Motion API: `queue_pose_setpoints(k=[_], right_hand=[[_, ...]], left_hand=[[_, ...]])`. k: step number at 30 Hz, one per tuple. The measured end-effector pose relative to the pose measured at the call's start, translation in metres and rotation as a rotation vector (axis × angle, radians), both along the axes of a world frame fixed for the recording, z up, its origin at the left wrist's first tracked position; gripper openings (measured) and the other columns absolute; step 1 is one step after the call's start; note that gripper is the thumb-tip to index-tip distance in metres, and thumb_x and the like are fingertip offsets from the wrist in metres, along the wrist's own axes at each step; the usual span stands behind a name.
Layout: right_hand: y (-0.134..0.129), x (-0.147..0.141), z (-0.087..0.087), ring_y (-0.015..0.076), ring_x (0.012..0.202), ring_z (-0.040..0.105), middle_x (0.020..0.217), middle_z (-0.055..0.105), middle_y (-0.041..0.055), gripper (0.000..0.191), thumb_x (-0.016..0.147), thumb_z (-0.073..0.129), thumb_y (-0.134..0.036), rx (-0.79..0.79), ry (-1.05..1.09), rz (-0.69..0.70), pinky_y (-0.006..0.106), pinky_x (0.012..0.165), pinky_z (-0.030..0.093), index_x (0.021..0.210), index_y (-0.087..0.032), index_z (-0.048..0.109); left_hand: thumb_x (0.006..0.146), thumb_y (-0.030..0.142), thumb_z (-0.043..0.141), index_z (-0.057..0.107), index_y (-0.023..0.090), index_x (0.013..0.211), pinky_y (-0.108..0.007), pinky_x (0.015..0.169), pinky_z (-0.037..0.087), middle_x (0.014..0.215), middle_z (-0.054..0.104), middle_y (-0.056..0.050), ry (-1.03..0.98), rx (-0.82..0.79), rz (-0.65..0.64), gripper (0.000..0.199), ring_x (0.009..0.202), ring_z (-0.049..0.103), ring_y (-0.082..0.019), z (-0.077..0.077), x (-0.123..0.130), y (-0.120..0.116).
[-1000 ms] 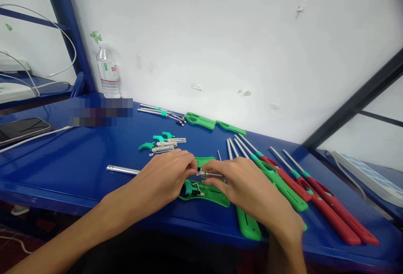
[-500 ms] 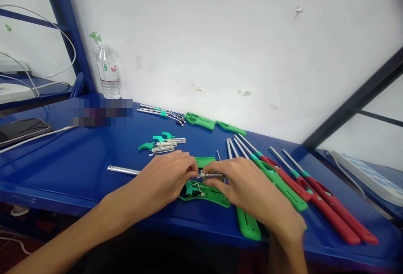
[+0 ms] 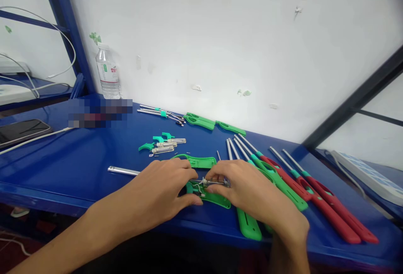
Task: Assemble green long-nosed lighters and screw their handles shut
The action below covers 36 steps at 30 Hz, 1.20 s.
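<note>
My right hand [image 3: 234, 183] pinches a clear fuel tank [image 3: 217, 181] of a gas lighter between thumb and fingers, just above an open green handle half [image 3: 222, 201]. My left hand [image 3: 170, 185] straddles the left end of that handle half, thumb on the near side and fingers on the far side, seemingly gripping it. Between thumb and forefinger show a teal piece [image 3: 189, 188] and thin wires [image 3: 197, 187] inside the shell. A metal lighter tube [image 3: 122, 170] sticks out to the left from under my left hand. Another green handle half [image 3: 203, 163] lies just beyond.
Clear tanks with teal triggers [image 3: 163, 149] lie behind my left hand. Farther back are metal tubes with wires [image 3: 151, 112] and green handle shells [image 3: 200, 122]. Red lighters [image 3: 333, 211] and green lighters [image 3: 283, 185] lie right. A water bottle [image 3: 108, 72] and a phone [image 3: 23, 131] are left.
My left fingers have let go of the tank's small end and spread around the handle half. The tank has come slightly lower in my right hand, towards the shell.
</note>
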State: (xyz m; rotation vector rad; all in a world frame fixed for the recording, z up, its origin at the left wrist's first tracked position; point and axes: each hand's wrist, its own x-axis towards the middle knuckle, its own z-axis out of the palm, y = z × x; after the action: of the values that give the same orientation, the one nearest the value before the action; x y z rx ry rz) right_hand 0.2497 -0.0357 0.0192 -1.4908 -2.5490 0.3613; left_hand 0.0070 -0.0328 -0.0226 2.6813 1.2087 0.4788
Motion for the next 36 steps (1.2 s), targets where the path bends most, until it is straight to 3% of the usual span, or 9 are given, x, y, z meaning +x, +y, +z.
queue_pose_setpoints(k=[6, 13, 22, 31, 36], right_hand=[[0.000, 0.002, -0.001, 0.0287, 0.103, 0.078, 0.111, 0.087, 0.0007, 0.010, 0.107, 0.077, -0.030, -0.002, 0.011, -0.002, 0.035, 0.082, 0.046, 0.108, -0.029, 0.087], [0.002, 0.006, -0.003, 0.0287, 0.103, 0.078, 0.112, 0.088, -0.0008, 0.011, 0.107, 0.077, -0.031, -0.005, 0.026, 0.034, 0.035, 0.084, 0.048, 0.110, -0.031, 0.088], [0.002, 0.007, -0.003, 0.0263, 0.103, 0.078, 0.110, 0.088, -0.0018, 0.012, 0.106, 0.079, -0.027, -0.045, 0.053, 0.050, 0.035, 0.087, 0.048, 0.111, -0.030, 0.089], [0.004, 0.010, -0.008, 0.0247, 0.102, 0.078, 0.109, 0.086, -0.0017, 0.009, 0.105, 0.082, -0.031, -0.046, 0.060, 0.070, 0.033, 0.086, 0.049, 0.111, -0.031, 0.088], [0.003, 0.008, -0.008, 0.0243, 0.099, 0.078, 0.108, 0.085, -0.0018, 0.009, 0.104, 0.083, -0.029, -0.025, 0.043, 0.076, 0.033, 0.084, 0.049, 0.111, -0.032, 0.088]], left_hand=[[0.101, 0.039, 0.085, 0.082, 0.026, 0.120, -0.039, 0.078, 0.047, 0.112, 0.080, -0.004, 0.067, -0.012, 0.013, 0.023, 0.103, 0.075, -0.030, 0.004, 0.006, -0.001], [0.102, 0.037, 0.083, 0.081, 0.028, 0.118, -0.040, 0.080, 0.048, 0.115, 0.078, -0.003, 0.028, -0.015, 0.005, 0.018, 0.104, 0.075, -0.029, -0.001, 0.003, -0.001], [0.103, 0.035, 0.082, 0.083, 0.026, 0.113, -0.040, 0.081, 0.051, 0.114, 0.077, -0.005, 0.054, -0.078, 0.037, 0.014, 0.104, 0.075, -0.030, 0.008, 0.008, -0.002], [0.104, 0.037, 0.080, 0.086, 0.031, 0.114, -0.039, 0.083, 0.050, 0.112, 0.074, -0.005, 0.005, -0.081, 0.034, 0.013, 0.100, 0.073, -0.027, -0.001, 0.004, -0.001], [0.104, 0.036, 0.080, 0.084, 0.028, 0.114, -0.040, 0.082, 0.050, 0.110, 0.075, -0.005, 0.007, -0.093, 0.047, 0.013, 0.101, 0.073, -0.029, 0.001, 0.004, -0.002]])
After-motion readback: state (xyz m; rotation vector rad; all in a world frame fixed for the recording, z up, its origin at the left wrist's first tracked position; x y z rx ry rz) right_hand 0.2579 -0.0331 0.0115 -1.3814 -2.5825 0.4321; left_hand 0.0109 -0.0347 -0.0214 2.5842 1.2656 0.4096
